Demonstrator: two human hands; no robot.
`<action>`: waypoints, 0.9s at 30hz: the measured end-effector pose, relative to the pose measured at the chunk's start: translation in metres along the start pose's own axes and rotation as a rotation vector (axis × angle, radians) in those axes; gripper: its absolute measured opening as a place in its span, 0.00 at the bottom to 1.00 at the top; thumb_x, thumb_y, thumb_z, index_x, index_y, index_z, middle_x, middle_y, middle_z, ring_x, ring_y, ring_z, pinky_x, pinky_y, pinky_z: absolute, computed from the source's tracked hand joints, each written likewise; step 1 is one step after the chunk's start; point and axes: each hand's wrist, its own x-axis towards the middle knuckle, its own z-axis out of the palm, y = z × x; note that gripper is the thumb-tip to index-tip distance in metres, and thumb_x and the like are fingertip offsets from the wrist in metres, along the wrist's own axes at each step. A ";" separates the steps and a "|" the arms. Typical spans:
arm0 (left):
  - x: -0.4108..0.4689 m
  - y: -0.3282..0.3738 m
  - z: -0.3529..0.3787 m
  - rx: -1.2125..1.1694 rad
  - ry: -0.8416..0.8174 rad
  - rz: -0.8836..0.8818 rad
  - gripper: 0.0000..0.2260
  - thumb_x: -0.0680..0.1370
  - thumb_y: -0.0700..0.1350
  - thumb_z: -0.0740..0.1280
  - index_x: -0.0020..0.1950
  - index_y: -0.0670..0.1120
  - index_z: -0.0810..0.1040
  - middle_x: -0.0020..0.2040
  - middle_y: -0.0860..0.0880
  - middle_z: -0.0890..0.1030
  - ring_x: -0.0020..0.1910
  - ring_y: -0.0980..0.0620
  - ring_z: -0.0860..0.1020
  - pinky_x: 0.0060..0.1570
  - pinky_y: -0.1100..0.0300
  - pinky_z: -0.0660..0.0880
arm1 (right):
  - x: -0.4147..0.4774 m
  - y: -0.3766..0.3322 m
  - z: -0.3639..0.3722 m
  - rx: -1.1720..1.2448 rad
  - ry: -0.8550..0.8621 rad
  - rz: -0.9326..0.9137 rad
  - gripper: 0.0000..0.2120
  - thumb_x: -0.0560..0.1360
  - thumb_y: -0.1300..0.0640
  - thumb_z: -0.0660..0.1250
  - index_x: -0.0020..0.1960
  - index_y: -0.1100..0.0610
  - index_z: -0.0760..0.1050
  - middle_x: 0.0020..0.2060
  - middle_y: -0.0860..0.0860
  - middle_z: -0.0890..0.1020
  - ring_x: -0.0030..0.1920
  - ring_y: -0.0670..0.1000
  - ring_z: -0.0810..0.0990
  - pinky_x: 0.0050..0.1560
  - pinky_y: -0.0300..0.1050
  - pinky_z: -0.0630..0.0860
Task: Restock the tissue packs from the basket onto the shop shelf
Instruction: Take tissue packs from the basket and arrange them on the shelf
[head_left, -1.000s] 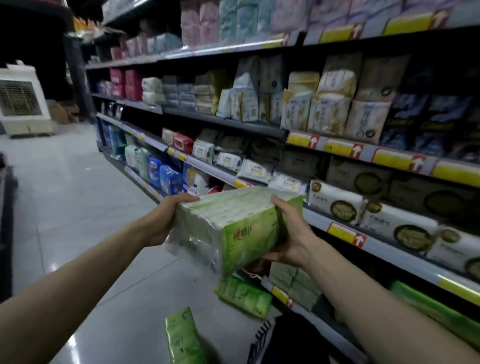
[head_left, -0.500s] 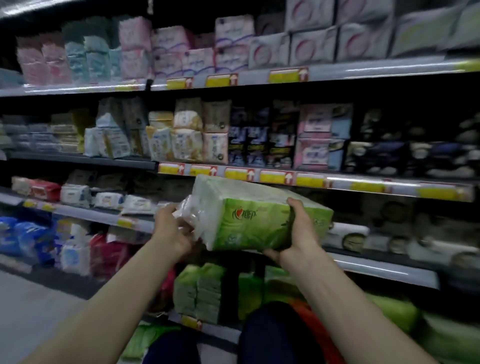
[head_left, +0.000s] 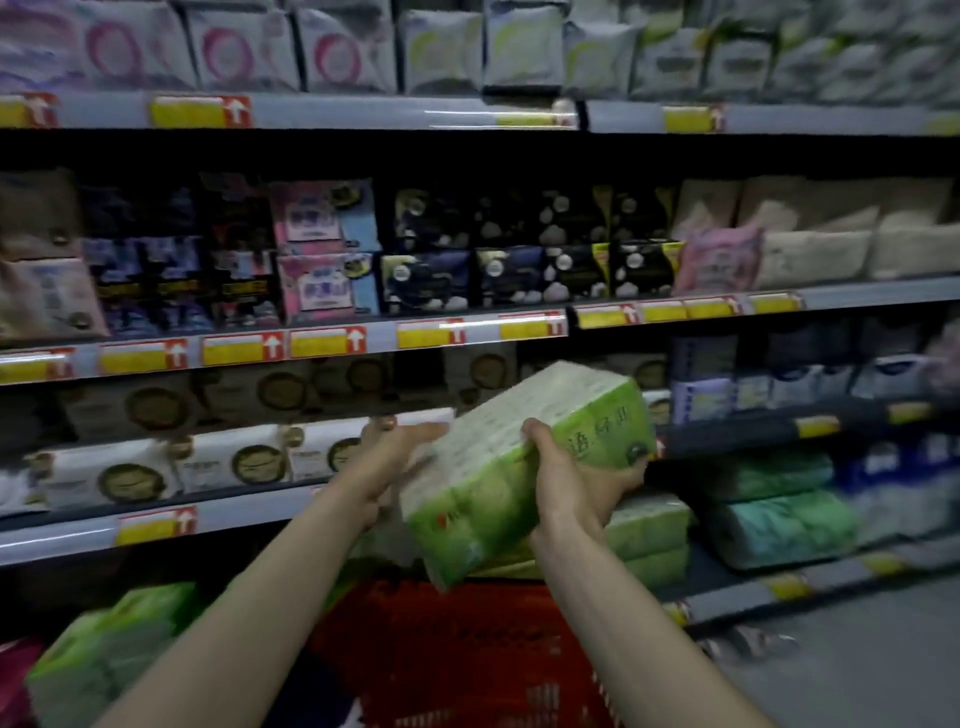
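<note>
Green plastic-wrapped tissue pack (head_left: 488, 467) restock, some handling notes, big stuff first.

The long grey metal shop shelf (head_left: 737, 592) fills the whole view. Its tiers are crammed with wrapped paper goods, with yellow price tags along every front edge. A red plastic mesh basket (head_left: 457, 649) sits low down between the forearms, just in front of the bottom tier. Near the front edge of that bottom tier is a stack of matching green packs (head_left: 649, 530), so I'd guess that's where this one goes.

The pack itself is in the air in front of the shelf, above the basket and touching neither. It's tilted, with the far end higher and pointing right.

It looks like a multi-bundle brick, so bulky but light. It's soft enough to dent, and the film looks slick and a bit baggy at the ends. It isn't fragile, but squeeze too hard and it'll buckle. I'd hold it across the short sides near the middle and not by the loose film.

The right hand (head_left: 571, 483) has its grip clamped round the pack's right side, thumb over the top and fingers underneath. The left hand (head_left: 395, 462) is blurry, but its grip looks apart, with fairly straight fingers laid against the pack's left end to steady it.
</note>
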 end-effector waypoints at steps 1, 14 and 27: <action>0.001 0.002 0.015 0.062 -0.020 0.050 0.42 0.60 0.65 0.81 0.69 0.47 0.75 0.64 0.51 0.80 0.57 0.48 0.82 0.51 0.50 0.79 | 0.005 -0.004 -0.006 -0.117 -0.011 -0.123 0.65 0.63 0.52 0.87 0.84 0.39 0.45 0.70 0.49 0.73 0.65 0.55 0.77 0.66 0.51 0.71; 0.003 0.016 0.084 -0.202 -0.366 -0.125 0.29 0.74 0.68 0.69 0.65 0.49 0.77 0.61 0.36 0.83 0.57 0.35 0.83 0.57 0.40 0.81 | 0.049 -0.018 -0.069 -0.969 -0.120 -0.671 0.62 0.59 0.38 0.81 0.83 0.39 0.50 0.72 0.44 0.73 0.68 0.51 0.76 0.63 0.60 0.79; 0.005 -0.109 0.143 0.022 -0.367 -0.557 0.38 0.75 0.59 0.72 0.78 0.44 0.63 0.64 0.38 0.71 0.59 0.34 0.73 0.69 0.29 0.66 | 0.098 0.041 -0.148 0.170 0.481 0.243 0.31 0.62 0.50 0.82 0.57 0.58 0.72 0.49 0.56 0.81 0.41 0.56 0.82 0.37 0.56 0.81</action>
